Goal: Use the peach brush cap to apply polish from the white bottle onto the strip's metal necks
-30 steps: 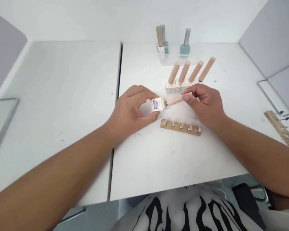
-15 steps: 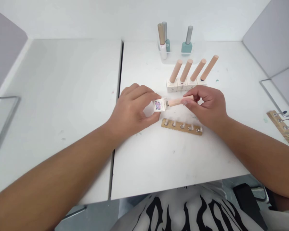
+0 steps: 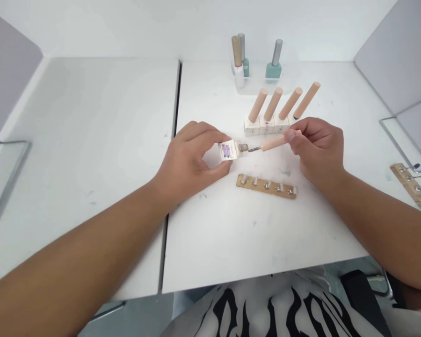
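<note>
Between its thumb and fingers, my left hand (image 3: 192, 159) grips a square white nail polish bottle (image 3: 228, 150) with a flower print, tilted so its open neck points right. My right hand (image 3: 317, 145) pinches the peach handle of the nail polish brush (image 3: 279, 142). The brush tip is out of the bottle, just off the neck. Below both hands lies a wooden strip (image 3: 265, 186) bearing several metal knobs with small clear pieces on them. Behind my right hand stand several more white bottles (image 3: 266, 125) in a row, with tall peach caps (image 3: 273, 104).
At the back, a clear tray (image 3: 256, 86) holds a teal bottle (image 3: 273, 70), another teal one and a white bottle with a gold cap (image 3: 237, 54). A second wooden strip (image 3: 412, 187) with dark-tipped pieces lies at the right. A dark seam (image 3: 177, 93) divides the tabletop.
My right hand has drawn the brush out of the bottle neck, moving to the right. The bottle in my left hand has shifted slightly left.
</note>
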`<state>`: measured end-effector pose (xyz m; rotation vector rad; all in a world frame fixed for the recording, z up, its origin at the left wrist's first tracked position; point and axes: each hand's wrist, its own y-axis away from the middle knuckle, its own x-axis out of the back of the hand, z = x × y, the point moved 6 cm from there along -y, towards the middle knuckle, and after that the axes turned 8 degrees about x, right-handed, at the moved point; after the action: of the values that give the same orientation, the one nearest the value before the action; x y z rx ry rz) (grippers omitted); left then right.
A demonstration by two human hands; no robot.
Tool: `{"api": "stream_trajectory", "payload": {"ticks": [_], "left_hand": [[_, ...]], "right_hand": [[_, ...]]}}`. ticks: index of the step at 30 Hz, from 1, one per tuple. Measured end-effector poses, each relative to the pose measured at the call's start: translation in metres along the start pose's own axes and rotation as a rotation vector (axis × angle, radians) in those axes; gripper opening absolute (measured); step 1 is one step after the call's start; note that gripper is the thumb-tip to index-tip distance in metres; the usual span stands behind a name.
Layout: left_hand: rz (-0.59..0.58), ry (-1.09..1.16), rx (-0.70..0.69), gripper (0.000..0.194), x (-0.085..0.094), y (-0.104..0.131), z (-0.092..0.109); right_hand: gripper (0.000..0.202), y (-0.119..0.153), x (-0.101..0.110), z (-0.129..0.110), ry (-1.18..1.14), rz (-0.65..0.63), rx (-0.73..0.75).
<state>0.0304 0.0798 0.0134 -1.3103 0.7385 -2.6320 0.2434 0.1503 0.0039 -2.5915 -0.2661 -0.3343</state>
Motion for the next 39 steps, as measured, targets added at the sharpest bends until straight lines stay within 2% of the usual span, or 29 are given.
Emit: {"api": "stream_trajectory", "payload": {"ticks": [8, 16, 23, 30, 36, 39], "left_hand": [[-0.010, 0.081, 0.085, 0.025, 0.003, 0.000, -0.006], [-0.030, 0.074, 0.138, 0.024, 0.002, 0.000, -0.008], [-0.027, 0.078, 0.106, 0.022, 0.002, -0.001, -0.008], [-0.032, 0.070, 0.120, 0.020, 0.003, -0.001, -0.008], [-0.025, 0.072, 0.109, 0.022, 0.003, -0.002, -0.007], [-0.021, 0.075, 0.104, 0.023, 0.003, -0.001, -0.007]], "right_hand": [[0.020, -0.001, 0.003, 0.002, -0.149, 0.051, -0.132], [0.020, 0.006, -0.005, -0.002, -0.147, -0.089, -0.132], [0.014, 0.010, -0.007, -0.009, -0.051, -0.154, 0.029], [0.010, 0.010, -0.010, -0.026, 0.066, -0.238, 0.245], [0.007, 0.010, -0.012, -0.037, 0.076, -0.264, 0.440], [0.006, 0.011, -0.013, -0.038, 0.072, -0.281, 0.492]]}}
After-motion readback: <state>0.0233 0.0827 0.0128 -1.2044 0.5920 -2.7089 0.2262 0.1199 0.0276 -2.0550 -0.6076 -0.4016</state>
